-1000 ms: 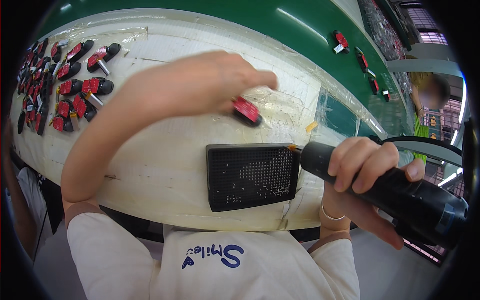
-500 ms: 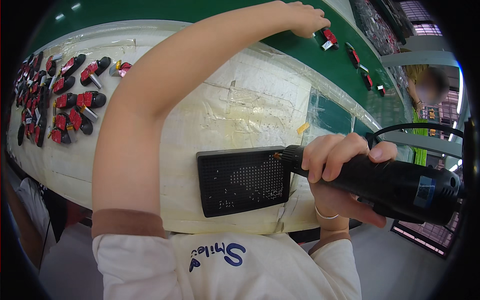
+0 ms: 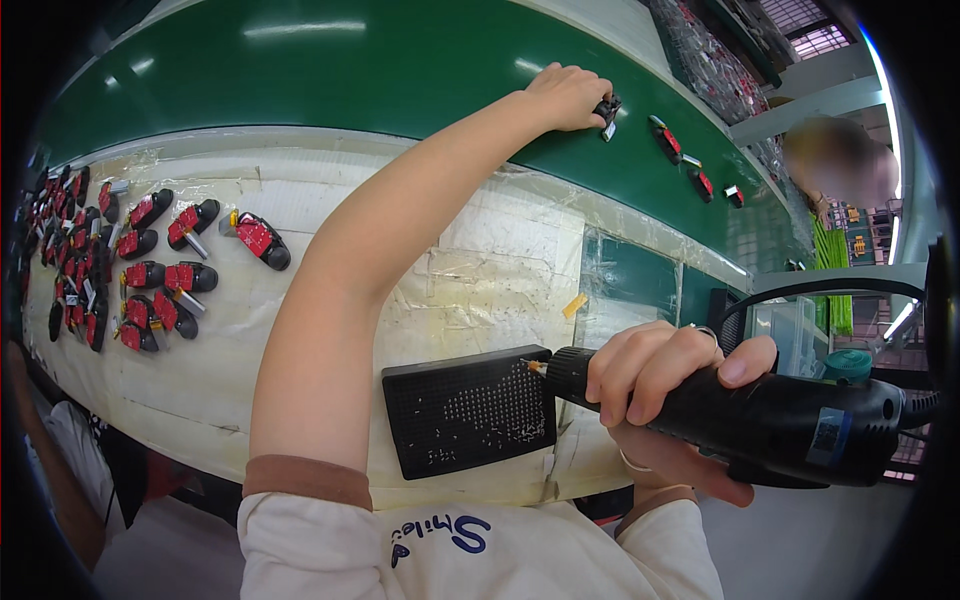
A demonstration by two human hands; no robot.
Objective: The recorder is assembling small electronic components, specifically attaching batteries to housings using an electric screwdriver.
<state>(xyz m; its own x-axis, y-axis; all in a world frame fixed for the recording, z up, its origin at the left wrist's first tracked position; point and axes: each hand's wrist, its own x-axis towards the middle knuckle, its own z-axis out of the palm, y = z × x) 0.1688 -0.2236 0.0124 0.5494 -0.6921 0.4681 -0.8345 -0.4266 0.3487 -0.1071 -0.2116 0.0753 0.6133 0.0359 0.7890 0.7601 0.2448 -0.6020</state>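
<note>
My left hand [image 3: 572, 98] is stretched far out over the green belt. Its fingers close on a small black device [image 3: 610, 106], tilted, with a silvery tab on its near side. My right hand [image 3: 660, 385] wraps around a black electric screwdriver [image 3: 780, 425], held nearly level and pointing left. The orange-brown bit tip is over the far right corner of a black screw tray [image 3: 410, 440]; whether a screw sits on it is too small to tell. Small pale screws stand in rows of holes in the tray, and several lie loose.
Several black devices with red faces [image 3: 255, 238] lie at the left of the film-covered table [image 3: 500, 260]. More devices [image 3: 665, 140] lie on the green belt [image 3: 400, 80] at the right. A co-worker [image 3: 838, 165] is beyond the belt. A black cable [image 3: 830, 287] arches behind the screwdriver.
My left hand has closed on the device and tipped it, so its red face no longer shows. The view has shifted. The screwdriver remains at the tray's corner.
</note>
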